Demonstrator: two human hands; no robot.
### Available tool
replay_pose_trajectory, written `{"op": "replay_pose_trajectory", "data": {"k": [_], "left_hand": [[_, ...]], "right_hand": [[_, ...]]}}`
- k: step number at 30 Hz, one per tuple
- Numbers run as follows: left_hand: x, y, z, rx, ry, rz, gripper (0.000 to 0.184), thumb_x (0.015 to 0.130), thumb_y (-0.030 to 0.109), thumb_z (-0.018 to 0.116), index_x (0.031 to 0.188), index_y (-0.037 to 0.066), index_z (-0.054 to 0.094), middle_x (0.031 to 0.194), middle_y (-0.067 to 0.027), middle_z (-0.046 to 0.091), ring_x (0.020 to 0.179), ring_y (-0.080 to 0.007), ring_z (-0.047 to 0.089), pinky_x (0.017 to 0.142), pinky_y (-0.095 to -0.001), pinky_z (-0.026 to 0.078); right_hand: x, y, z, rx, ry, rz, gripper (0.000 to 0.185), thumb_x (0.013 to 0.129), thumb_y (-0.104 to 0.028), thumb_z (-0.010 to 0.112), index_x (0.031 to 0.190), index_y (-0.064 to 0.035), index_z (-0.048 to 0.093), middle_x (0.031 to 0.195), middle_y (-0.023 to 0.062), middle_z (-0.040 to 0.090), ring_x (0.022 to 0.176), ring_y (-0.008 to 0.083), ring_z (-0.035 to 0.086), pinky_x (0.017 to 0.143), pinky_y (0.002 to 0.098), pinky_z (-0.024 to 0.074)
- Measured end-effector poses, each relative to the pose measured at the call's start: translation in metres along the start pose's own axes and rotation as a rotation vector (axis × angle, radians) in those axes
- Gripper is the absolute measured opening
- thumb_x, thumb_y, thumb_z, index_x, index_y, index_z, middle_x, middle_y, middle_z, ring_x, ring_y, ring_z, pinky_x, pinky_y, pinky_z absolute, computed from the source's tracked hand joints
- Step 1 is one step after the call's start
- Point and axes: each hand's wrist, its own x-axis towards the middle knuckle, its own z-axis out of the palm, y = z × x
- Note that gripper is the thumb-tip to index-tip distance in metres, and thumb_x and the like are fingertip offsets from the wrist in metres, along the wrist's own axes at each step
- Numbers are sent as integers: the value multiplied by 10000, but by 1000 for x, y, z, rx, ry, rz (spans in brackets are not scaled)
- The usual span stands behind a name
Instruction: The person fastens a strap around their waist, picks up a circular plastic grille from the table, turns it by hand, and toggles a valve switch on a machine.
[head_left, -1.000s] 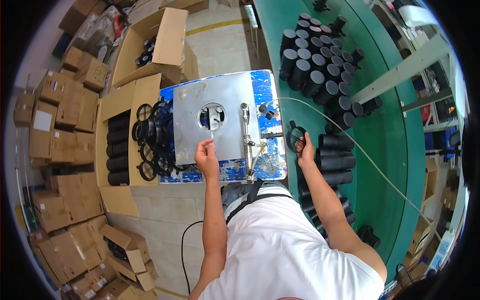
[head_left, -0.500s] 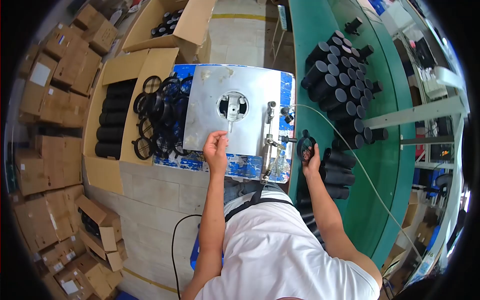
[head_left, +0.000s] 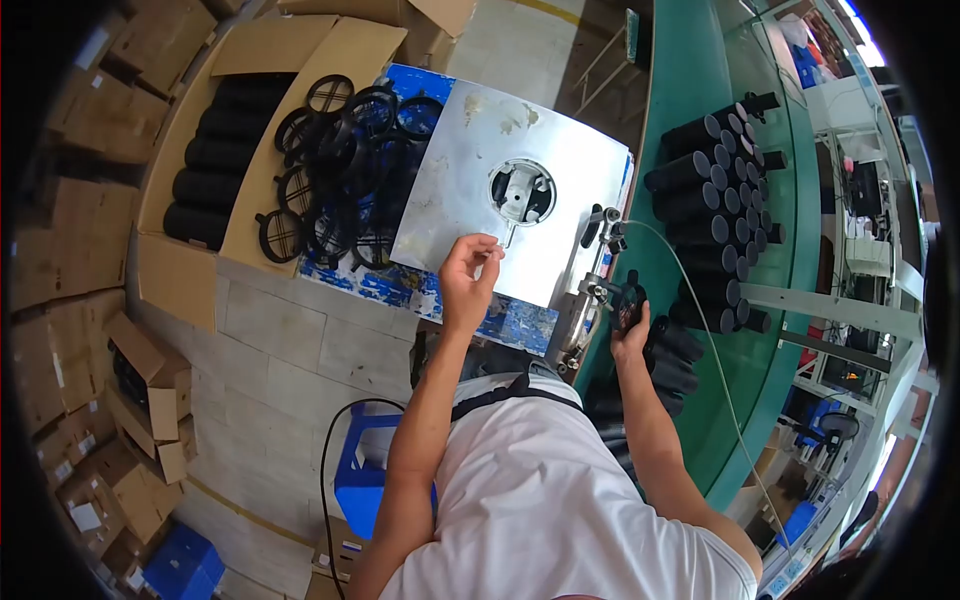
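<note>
My left hand (head_left: 468, 278) is over the metal plate (head_left: 450, 190), its fingers pinched at the end of a thin metal rod (head_left: 511, 236). This rod runs out from a metal fixture (head_left: 517, 192) set in the plate's round hole. To the right, my right hand (head_left: 632, 338) grips a black ring (head_left: 628, 305) by its lower edge, above the green bench. The ring looks like those in the pile of black rings (head_left: 340, 160) left of the plate. A metal clamp assembly with a cylinder (head_left: 572, 325) lies between the plate and my right hand.
Black tubes (head_left: 725, 190) stand grouped on the green bench (head_left: 690, 455), with more lying near my right forearm. An open carton (head_left: 160, 270) of black tubes is at left. A thin hose (head_left: 690, 285) crosses the bench. A blue stool (head_left: 360, 470) stands below.
The view has turned and shifted, so the plate appears tilted and farther right. My left hand remains at the rod, and my right hand still holds the black ring, now seen more edge-on.
</note>
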Motion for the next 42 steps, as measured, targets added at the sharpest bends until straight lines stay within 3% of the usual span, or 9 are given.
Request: {"op": "replay_pose_trajectory", "data": {"k": [4, 7, 16, 19, 25, 28, 30, 34, 42], "left_hand": [[1, 4, -1, 13, 13, -44, 162, 869, -36, 567, 1029, -17, 574, 907, -66, 639, 845, -111, 610, 748, -228, 471], [1, 4, 0, 0, 30, -49, 167, 855, -50, 560, 1018, -16, 579, 899, -67, 640, 846, -117, 617, 756, -237, 477], [1, 4, 0, -31, 16, -45, 207, 839, -78, 508, 1026, -17, 572, 908, -64, 628, 861, -120, 594, 806, -239, 458], [0, 7, 2, -12, 19, -63, 211, 836, -82, 503, 1023, -14, 573, 909, -61, 627, 869, -120, 591, 808, -238, 456], [-1, 2, 5, 105, -16, -2, 199, 839, -73, 506, 1012, -9, 579, 909, -58, 634, 858, -114, 589, 794, -232, 451], [-2, 0, 6, 142, -23, 32, 192, 838, -66, 513, 1002, -3, 589, 892, -59, 647, 822, -109, 595, 754, -236, 457], [-2, -1, 6, 137, -35, 31, 190, 838, -66, 513, 999, -2, 591, 893, -60, 647, 822, -112, 598, 758, -241, 460], [-8, 8, 10, 380, -80, 6, 173, 825, -21, 559, 989, 9, 604, 916, -91, 652, 862, -189, 622, 805, -302, 479], [-32, 16, 16, 1102, -167, 419, 344, 801, 94, 620, 1139, 34, 605, 1300, -176, 505, 1237, -372, 444, 1025, -454, 361]], "right_hand": [[3, 3, 2, -5, -5, -15, 323, 918, -397, 618, 761, -116, 588, 648, -13, 578, 555, 101, 535, 531, 217, 461], [19, 3, -20, 5, -126, 51, 307, 967, -352, 523, 995, -77, 658, 946, 39, 707, 823, 161, 672, 732, 274, 540], [19, 2, -22, -6, -152, 63, 300, 966, -346, 528, 1004, -77, 654, 955, 41, 704, 830, 165, 671, 758, 288, 541], [-9, -1, 12, 16, -3, -7, 325, 926, -398, 603, 824, -90, 612, 740, 18, 636, 616, 125, 581, 578, 235, 485], [7, 4, -6, 8, -97, -1, 338, 922, -409, 606, 823, -86, 611, 719, 21, 623, 570, 122, 548, 555, 233, 470], [16, 4, -18, -11, -137, 75, 308, 945, -388, 564, 948, -93, 653, 865, 46, 702, 717, 155, 666, 683, 270, 553], [9, 6, -7, 8, -24, 23, 337, 929, -403, 595, 874, -71, 621, 747, 42, 642, 608, 141, 585, 574, 248, 479], [7, 6, -7, 19, -31, -31, 366, 917, -403, 621, 845, -44, 606, 687, 49, 612, 547, 136, 547, 513, 240, 431], [7, 8, -12, 9, -44, -30, 360, 918, -421, 612, 844, -69, 600, 700, 32, 608, 562, 113, 548, 493, 209, 409]]}}
